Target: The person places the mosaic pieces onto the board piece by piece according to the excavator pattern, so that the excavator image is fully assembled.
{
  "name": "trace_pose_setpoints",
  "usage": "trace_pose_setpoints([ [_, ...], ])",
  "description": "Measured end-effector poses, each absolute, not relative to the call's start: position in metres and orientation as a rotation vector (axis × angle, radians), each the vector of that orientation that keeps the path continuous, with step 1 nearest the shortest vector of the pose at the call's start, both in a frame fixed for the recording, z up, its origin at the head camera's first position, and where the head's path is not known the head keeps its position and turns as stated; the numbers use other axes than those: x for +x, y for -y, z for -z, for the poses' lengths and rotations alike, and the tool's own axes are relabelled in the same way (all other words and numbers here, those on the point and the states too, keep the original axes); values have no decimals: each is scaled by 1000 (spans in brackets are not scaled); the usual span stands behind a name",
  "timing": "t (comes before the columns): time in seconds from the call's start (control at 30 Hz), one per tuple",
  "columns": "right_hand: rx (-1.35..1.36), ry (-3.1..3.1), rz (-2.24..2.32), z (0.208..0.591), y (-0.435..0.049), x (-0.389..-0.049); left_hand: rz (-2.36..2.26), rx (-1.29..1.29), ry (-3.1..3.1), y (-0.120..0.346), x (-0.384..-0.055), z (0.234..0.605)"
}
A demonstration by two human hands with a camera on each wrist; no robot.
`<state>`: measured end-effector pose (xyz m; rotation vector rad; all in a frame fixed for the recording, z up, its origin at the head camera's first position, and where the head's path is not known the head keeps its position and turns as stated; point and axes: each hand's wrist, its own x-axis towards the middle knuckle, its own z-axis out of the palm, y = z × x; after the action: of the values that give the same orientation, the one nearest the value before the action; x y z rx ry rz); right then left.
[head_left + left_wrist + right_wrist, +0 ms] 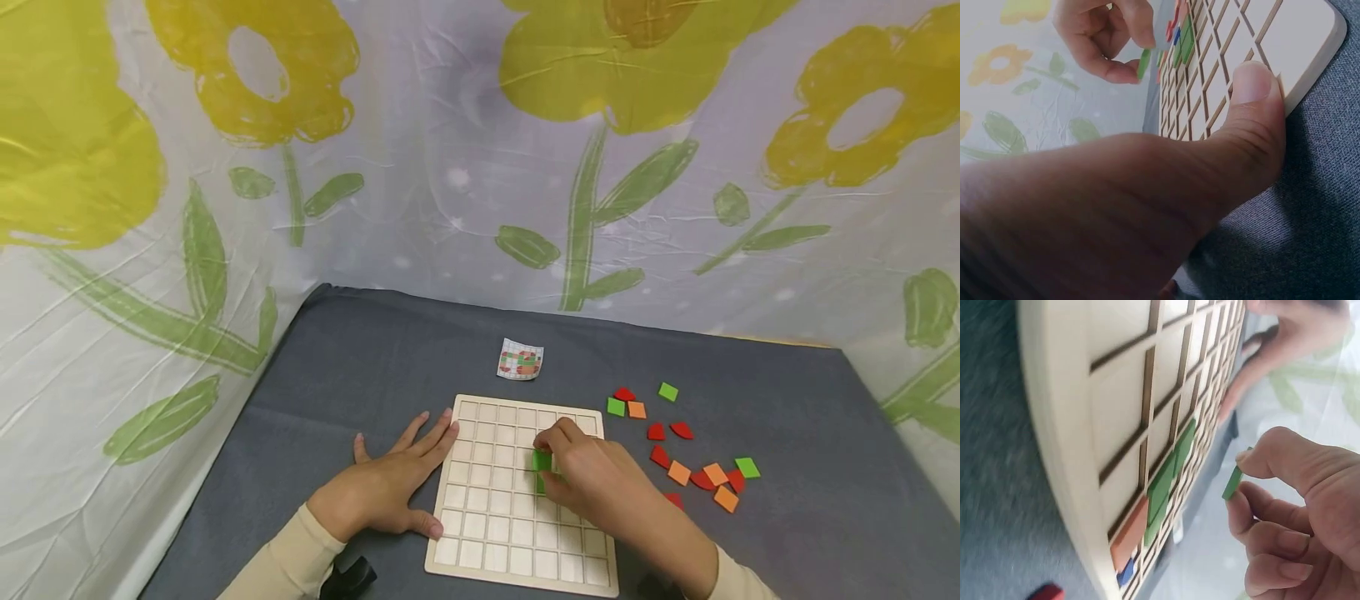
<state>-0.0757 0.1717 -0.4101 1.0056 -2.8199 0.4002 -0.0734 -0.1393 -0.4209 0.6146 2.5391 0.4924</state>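
Observation:
A pale wooden grid board [498, 529] lies on the dark cloth. My left hand [386, 487] rests with spread fingers along its left edge, the thumb pressing on the rim near the lower corner. Above the board, my right hand [600, 479] pinches a thin green square tile [1235, 482] between thumb and index finger, tilted on edge and apart from the grid. In the right wrist view, green tiles [1160, 481], an orange tile [1130, 532] and a blue piece [1125, 572] sit in the grid cells. From the head, the right hand hides part of them.
Loose red quarter-round pieces [681, 430], orange squares [726, 499] and green squares [668, 392] lie scattered to the board's right. Behind the board is a small printed pattern card [520, 360]. A flowered curtain [420, 208] hangs behind the table.

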Motion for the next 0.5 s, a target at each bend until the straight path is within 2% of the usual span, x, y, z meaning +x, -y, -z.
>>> trace_pose_setpoints([
  [0.5, 1030, 2887, -328, 422, -150, -71, -472, 603, -2532, 139, -73, 417],
])
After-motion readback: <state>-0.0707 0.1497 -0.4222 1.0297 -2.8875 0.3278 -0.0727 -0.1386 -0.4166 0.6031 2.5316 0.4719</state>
